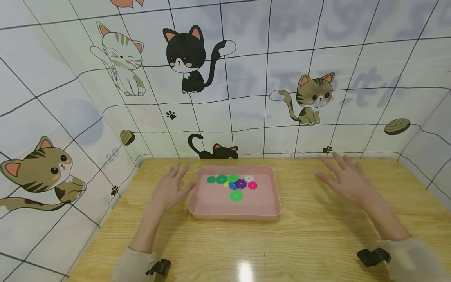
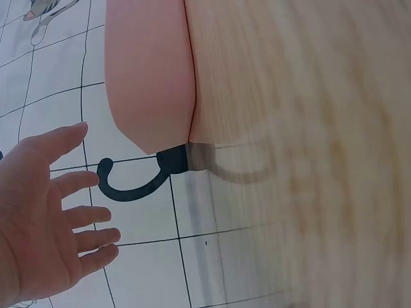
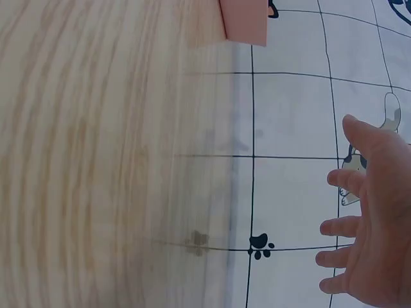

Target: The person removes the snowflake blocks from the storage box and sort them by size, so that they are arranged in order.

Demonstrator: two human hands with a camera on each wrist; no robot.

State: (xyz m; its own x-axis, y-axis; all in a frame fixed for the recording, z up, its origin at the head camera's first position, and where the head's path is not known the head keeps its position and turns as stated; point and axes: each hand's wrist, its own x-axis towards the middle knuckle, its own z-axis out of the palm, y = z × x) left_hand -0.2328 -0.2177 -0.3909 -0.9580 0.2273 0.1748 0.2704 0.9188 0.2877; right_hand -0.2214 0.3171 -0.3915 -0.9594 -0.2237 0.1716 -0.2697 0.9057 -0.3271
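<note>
A shallow pink tray (image 1: 215, 207) stands on the wooden table, holding several flat notched plastic discs. A light green disc (image 1: 236, 196) lies nearest the front, apart from a loose row of dark green, yellow, blue, purple, white and pink ones behind it. My left hand (image 1: 172, 190) is held with spread fingers just left of the tray, its thumb near the tray's left edge. Well to the right of the tray, my right hand (image 1: 347, 178) hovers over the table with fingers apart. Both hands hold nothing; in the wrist views the left palm (image 2: 38, 224) and right hand (image 3: 382, 218) show relaxed fingers.
The pale wooden table (image 1: 246, 243) runs back to a wall (image 1: 246, 78) covered with cat pictures and grid lines. Side walls rise at left and right. Dark straps with small devices (image 1: 373, 256) sit at both sleeve cuffs.
</note>
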